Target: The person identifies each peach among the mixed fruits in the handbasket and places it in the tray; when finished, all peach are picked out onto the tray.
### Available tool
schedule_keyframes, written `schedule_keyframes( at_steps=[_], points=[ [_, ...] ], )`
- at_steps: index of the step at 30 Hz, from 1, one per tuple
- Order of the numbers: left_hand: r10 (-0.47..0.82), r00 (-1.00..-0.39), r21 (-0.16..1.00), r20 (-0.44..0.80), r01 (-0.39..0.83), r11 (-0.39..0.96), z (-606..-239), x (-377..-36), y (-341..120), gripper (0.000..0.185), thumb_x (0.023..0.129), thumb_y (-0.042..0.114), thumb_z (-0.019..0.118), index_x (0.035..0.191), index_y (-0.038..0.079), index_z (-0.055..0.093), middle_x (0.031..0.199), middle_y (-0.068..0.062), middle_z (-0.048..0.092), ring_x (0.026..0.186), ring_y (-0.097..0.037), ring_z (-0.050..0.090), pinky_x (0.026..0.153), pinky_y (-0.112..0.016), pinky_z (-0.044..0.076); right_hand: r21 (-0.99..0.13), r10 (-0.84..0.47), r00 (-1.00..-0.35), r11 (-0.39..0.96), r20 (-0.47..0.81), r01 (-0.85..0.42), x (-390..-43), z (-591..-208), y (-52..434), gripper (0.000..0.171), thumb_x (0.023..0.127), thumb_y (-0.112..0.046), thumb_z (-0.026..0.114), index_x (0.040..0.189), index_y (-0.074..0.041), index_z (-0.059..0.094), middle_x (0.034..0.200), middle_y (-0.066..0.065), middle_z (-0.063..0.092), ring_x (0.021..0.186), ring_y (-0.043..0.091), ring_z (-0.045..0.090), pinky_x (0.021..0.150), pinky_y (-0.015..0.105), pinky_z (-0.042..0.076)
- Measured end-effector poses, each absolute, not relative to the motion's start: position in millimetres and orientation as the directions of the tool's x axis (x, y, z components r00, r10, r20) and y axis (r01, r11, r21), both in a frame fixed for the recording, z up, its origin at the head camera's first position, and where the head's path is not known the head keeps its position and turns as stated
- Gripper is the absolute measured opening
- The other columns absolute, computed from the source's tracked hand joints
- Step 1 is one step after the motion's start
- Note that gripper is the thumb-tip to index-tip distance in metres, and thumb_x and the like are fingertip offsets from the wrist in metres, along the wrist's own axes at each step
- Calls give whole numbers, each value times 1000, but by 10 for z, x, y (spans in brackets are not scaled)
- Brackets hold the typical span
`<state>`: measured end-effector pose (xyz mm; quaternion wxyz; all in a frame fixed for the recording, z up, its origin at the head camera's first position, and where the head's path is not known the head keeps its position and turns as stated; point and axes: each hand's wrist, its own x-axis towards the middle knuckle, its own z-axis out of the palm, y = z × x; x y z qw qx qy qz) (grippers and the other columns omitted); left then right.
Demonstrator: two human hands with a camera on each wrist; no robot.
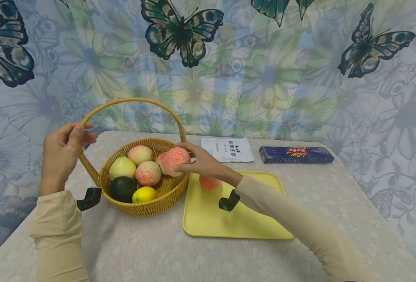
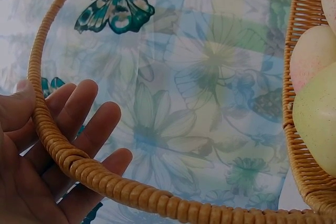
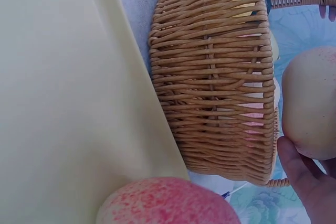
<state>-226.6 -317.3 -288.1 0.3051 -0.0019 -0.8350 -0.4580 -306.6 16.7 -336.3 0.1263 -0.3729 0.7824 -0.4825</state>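
My left hand holds the left side of the wicker basket's handle, with the thumb on one side and the fingers on the other. A pink-and-cream peach is pinched between the thumb and fingers of my right hand, at the right rim of the wicker basket. Inside the basket lie a pale green pear, a dark green avocado-like fruit, a lemon and more peaches. Another peach sits on the yellow tray, partly covered by my right hand in the head view.
The yellow tray lies right of the basket, under my right forearm. Behind it are a white printed packet and a dark blue Barilla box. A butterfly-patterned cloth hangs at the table's back edge.
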Motion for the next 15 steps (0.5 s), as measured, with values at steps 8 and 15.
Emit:
schedule_keyframes(
  at_steps=[8, 15],
  points=[
    [-281, -820, 767, 498, 266, 584, -2868, -2276, -3169, 41, 101, 36, 42, 120, 6, 64, 82, 25, 64, 82, 5, 61, 70, -13, 42, -891, -678, -717, 213, 160, -401, -3034, -3347, 281, 65, 86, -21, 73, 142, -15, 42, 132, 1, 52, 109, 19, 55, 80, 34, 51],
    [-278, -822, 765, 496, 262, 588, -2864, -2286, -3178, 41, 102, 36, 42, 120, 6, 64, 83, 25, 64, 82, 5, 61, 68, -14, 42, -918, -641, -752, 193, 150, -347, -3016, -3343, 407, 57, 86, -22, 72, 137, -20, 48, 126, 1, 56, 105, 21, 57, 80, 36, 52]
  ],
)
